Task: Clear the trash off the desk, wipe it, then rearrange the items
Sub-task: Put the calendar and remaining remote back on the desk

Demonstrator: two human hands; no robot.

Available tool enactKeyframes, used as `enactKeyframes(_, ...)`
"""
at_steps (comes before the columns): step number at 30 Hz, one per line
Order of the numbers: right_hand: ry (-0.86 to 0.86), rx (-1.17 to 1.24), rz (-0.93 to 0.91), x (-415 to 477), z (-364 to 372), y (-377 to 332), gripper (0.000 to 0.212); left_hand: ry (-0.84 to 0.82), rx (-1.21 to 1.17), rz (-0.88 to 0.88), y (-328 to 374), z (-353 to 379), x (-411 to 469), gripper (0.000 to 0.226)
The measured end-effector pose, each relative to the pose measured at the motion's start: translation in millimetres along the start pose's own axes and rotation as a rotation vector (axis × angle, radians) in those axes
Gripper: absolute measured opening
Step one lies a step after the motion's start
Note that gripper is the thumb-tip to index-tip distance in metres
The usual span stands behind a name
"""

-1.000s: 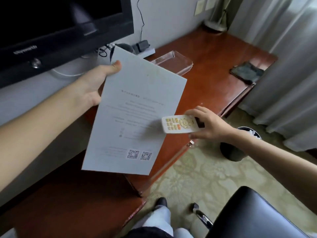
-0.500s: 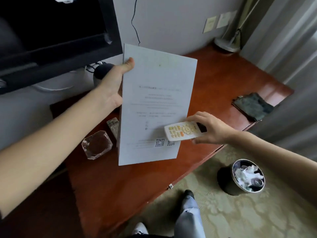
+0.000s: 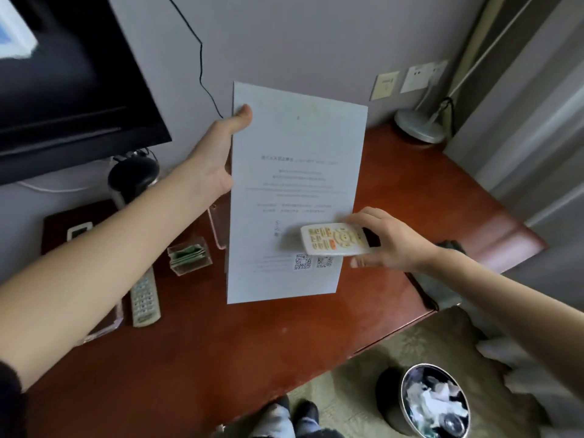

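The left hand (image 3: 218, 153) pinches a printed sheet of paper (image 3: 294, 191) at its upper left edge, thumb on the front face and the other fingers hidden behind. The sheet stands nearly upright above the worktop (image 3: 252, 343). Its long axis runs top to bottom and its printed face is toward the camera. Most of it hangs below and to the right of that grip, with two QR codes near the bottom edge, farthest from the grip.

The right hand (image 3: 392, 245) grips a white remote (image 3: 335, 239) by its dark end, fingers curled over the top and thumb beneath. The remote's long axis lies roughly level. It points leftward out of the grip, its yellow and orange keys facing the camera, and its free end overlaps the sheet's lower right part. Whether it touches the paper cannot be told.

Below and left of the left grip, a grey remote (image 3: 143, 295) and a clear box (image 3: 189, 256) of packets lie on the worktop. Just behind the right wrist, a dark cloth (image 3: 436, 292) lies at the worktop's edge. Below the right grip, a bin (image 3: 407, 415) holding crumpled paper stands on the floor.
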State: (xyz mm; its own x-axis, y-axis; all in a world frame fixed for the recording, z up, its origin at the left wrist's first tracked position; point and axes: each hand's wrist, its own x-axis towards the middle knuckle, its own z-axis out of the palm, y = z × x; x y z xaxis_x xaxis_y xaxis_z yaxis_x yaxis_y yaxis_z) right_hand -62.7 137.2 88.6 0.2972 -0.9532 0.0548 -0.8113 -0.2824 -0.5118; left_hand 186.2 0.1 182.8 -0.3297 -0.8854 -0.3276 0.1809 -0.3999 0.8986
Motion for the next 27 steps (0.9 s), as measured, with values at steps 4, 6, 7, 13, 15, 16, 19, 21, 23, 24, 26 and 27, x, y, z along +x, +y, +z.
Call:
enactKeyframes(4, 0.073, -0.05, 0.054, 17.2, -25.7, 47.3, 0.077, -0.032, -0.047, 0.023, 10.7, 39.3, 41.7, 0.032)
enactKeyframes(6, 0.11, -0.06, 0.078, 23.6, -32.9, 71.3, 0.077, -0.064, -0.061, 0.05, 12.6, 56.2, 65.7, 0.032)
enactKeyframes(7, 0.125, -0.068, 0.088, 27.4, -35.5, 82.3, 0.077, -0.077, -0.069, 0.06, 13.3, 64.1, 77.4, 0.032)
enactKeyframes(13, 0.121, -0.079, 0.114, 49.7, -45.5, 146.8, 0.08, -0.066, -0.122, 0.093, 2.3, 106.9, 140.2, 0.031)
enactKeyframes(15, 0.086, -0.068, 0.077, 62.0, -49.8, 170.6, 0.083, -0.044, -0.129, 0.1, -4.6, 114.1, 162.3, 0.032)
enactKeyframes(16, 0.068, -0.048, 0.063, 70.0, -53.3, 181.6, 0.083, -0.021, -0.136, 0.106, -8.4, 116.0, 171.5, 0.031)
enactKeyframes(19, 0.009, -0.022, 0.019, 93.4, -62.1, 212.7, 0.081, 0.045, -0.156, 0.128, -18.6, 122.8, 197.8, 0.028)
enactKeyframes(21, -0.026, -0.016, -0.014, 107.8, -65.2, 231.6, 0.084, 0.072, -0.161, 0.147, -23.0, 125.6, 214.5, 0.028)
enactKeyframes(23, -0.056, -0.006, -0.027, 122.6, -67.8, 249.6, 0.084, 0.089, -0.187, 0.172, -24.7, 127.0, 229.2, 0.032)
enactKeyframes(24, -0.067, 0.002, -0.026, 130.0, -69.2, 257.5, 0.083, 0.095, -0.211, 0.19, -25.1, 127.7, 236.0, 0.034)
enactKeyframes(26, -0.09, 0.035, -0.01, 140.3, -70.5, 270.8, 0.081, 0.1, -0.246, 0.219, -26.2, 129.2, 247.6, 0.037)
enactKeyframes(27, -0.096, 0.052, -0.005, 143.3, -70.7, 276.0, 0.081, 0.091, -0.252, 0.228, -26.8, 130.6, 252.9, 0.037)
